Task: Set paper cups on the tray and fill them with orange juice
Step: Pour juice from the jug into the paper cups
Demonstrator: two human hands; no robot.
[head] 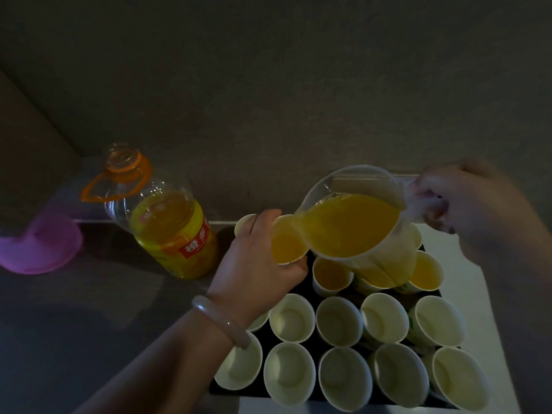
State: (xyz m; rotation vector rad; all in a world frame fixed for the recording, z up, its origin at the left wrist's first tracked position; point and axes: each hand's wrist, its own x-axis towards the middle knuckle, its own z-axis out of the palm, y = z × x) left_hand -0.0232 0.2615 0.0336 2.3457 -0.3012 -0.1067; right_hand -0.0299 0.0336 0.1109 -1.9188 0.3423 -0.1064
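Pouring juice from a tilted jug (pixel 358 222), the right hand (pixel 457 201) had its fingers curled round the handle, while the left hand (pixel 257 264) wrapped its fingers about a cup (pixel 286 245) at the far left corner of the tray (pixel 239 394); empty cups (pixel 339 321) stood in the near rows, and an open bottle (pixel 170 228) stood on the counter (pixel 89 309)

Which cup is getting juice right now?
The cup gripped by the left hand, under the pitcher spout; every other cup stands unheld.
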